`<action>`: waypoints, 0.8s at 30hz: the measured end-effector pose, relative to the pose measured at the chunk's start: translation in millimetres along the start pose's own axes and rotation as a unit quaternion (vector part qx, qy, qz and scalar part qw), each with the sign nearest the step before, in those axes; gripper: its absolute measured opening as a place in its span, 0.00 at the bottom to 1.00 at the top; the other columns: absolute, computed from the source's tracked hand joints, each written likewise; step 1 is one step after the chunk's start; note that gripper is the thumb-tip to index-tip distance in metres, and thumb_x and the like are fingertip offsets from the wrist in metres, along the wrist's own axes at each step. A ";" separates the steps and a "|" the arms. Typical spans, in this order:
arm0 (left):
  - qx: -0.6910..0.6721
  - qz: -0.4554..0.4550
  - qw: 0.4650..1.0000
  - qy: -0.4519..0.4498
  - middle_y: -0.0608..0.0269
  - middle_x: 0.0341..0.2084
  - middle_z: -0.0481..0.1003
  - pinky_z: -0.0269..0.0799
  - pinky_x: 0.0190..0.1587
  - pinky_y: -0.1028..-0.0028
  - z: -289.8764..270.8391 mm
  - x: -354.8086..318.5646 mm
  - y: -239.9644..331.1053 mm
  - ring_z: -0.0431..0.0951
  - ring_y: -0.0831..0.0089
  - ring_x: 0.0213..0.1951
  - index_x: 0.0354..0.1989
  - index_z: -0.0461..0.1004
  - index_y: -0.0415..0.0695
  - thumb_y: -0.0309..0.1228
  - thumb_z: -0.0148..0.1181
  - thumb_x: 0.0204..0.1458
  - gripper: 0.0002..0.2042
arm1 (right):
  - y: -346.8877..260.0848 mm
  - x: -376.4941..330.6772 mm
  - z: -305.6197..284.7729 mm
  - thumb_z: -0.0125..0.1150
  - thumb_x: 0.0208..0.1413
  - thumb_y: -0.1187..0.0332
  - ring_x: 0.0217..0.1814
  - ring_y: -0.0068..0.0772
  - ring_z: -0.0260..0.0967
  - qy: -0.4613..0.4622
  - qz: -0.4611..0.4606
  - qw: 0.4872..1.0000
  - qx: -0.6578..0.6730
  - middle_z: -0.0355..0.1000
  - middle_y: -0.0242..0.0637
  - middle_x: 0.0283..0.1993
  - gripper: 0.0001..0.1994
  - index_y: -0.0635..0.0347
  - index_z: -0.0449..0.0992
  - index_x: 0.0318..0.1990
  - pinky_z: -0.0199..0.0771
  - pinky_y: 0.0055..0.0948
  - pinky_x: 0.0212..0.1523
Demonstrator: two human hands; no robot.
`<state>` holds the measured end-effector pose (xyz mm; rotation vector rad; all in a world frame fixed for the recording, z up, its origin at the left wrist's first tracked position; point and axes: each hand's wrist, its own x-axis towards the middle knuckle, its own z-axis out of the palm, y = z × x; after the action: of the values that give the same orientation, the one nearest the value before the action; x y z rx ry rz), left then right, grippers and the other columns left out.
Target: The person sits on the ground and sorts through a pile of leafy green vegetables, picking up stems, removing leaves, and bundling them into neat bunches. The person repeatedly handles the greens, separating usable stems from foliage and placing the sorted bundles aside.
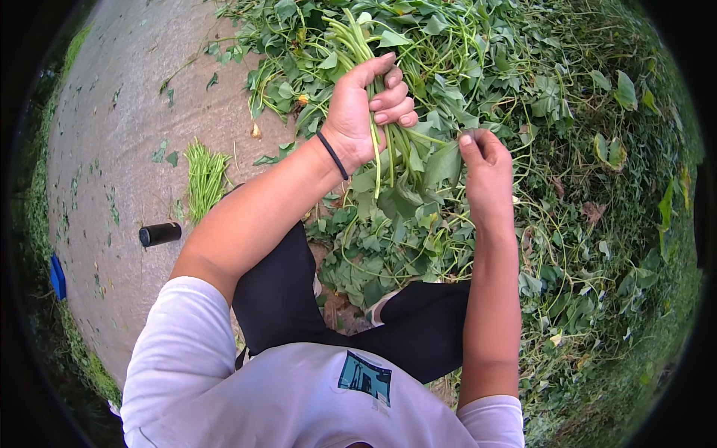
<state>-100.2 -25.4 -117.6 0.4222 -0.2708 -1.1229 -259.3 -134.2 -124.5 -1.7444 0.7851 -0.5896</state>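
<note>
My left hand [373, 104] is closed round a bunch of long green leaf stalks [355, 41]. The stalks stick out above the fist, and their lower ends, some with leaves, hang below it. Just right of the bunch, my right hand [485, 153] pinches the edge of a broad green leaf [444, 164] between thumb and finger. That leaf hangs from a stalk that runs back toward the left fist. Beneath both hands lies a thick heap of leafy vines [463, 67].
A neat pile of cut green stalks [205, 179] lies on the concrete ground [134, 82] at the left. Close to it is a black cylinder [160, 234]. Farther left sits a blue object [57, 277]. Vines spread over the whole right side. My bent legs in black trousers [280, 291] are below.
</note>
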 end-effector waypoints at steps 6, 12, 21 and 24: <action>-0.017 -0.040 0.987 -0.158 0.79 0.07 0.52 0.55 0.22 0.79 -3.6 -4.1 16.5 0.52 0.84 0.11 0.21 0.59 0.50 0.41 0.41 0.60 0.16 | -8.1 7.7 -43.0 0.51 0.60 0.70 0.34 0.20 0.66 -0.018 -0.012 0.976 0.218 0.71 0.33 0.35 0.09 0.68 0.70 0.42 0.67 0.19 0.39; -0.030 -0.090 0.970 -0.225 0.78 0.08 0.51 0.60 0.27 0.75 0.5 -3.0 1.3 0.52 0.82 0.12 0.24 0.63 0.45 0.39 0.40 0.60 0.15 | -14.0 -8.7 -0.7 0.65 0.49 0.71 0.33 0.26 0.67 -0.202 -0.152 0.964 -0.079 0.70 0.34 0.30 0.09 0.66 0.76 0.36 0.66 0.26 0.38; 0.169 -0.103 0.979 -0.049 0.72 0.16 0.61 0.67 0.46 0.66 -6.3 1.2 -5.3 0.66 0.74 0.24 0.38 0.69 0.38 0.31 0.46 0.57 0.09 | -6.5 -3.4 -18.9 0.64 0.48 0.74 0.28 0.32 0.68 -0.055 -0.242 0.933 -0.262 0.71 0.40 0.27 0.07 0.67 0.74 0.33 0.68 0.27 0.31; 0.181 -0.091 0.979 -0.004 0.74 0.13 0.59 0.67 0.43 0.68 -2.0 1.3 -7.4 0.63 0.78 0.20 0.34 0.69 0.40 0.32 0.46 0.58 0.09 | -16.0 -8.3 -17.6 0.64 0.48 0.73 0.28 0.33 0.68 -0.125 -0.132 0.958 -0.223 0.71 0.41 0.27 0.07 0.67 0.74 0.33 0.68 0.29 0.32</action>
<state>-104.8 -28.9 -122.8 0.7766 -0.4541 -1.2571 -274.0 -135.8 -104.1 -2.3128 0.5338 -0.3692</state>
